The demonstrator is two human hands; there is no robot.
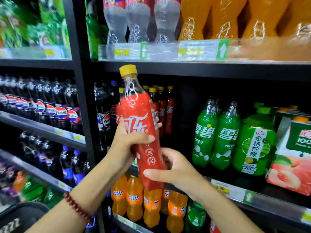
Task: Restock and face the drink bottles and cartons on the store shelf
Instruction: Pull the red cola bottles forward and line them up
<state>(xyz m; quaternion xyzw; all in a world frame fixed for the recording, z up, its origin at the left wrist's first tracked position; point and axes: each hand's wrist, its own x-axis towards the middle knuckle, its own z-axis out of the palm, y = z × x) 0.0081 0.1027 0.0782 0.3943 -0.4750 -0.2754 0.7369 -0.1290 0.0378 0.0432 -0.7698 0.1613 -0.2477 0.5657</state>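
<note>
Both hands wrap a cola bottle [140, 125]: the left hand [127, 140] grips mid-label, the right hand [175, 172] cups its base. The bottle is slim plastic, red-wrapped, yellow-capped, and leans left before the shelf [235, 71].

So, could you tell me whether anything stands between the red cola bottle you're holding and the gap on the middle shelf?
Nothing visible does. The red cola bottle, held by the left hand and right hand, sits just in front of the dark gap, between the yellow-capped colas and the green bottles.

Both hands grip a tilted red cola bottle [143, 132] before the shelf [185, 68] of drinks
</note>
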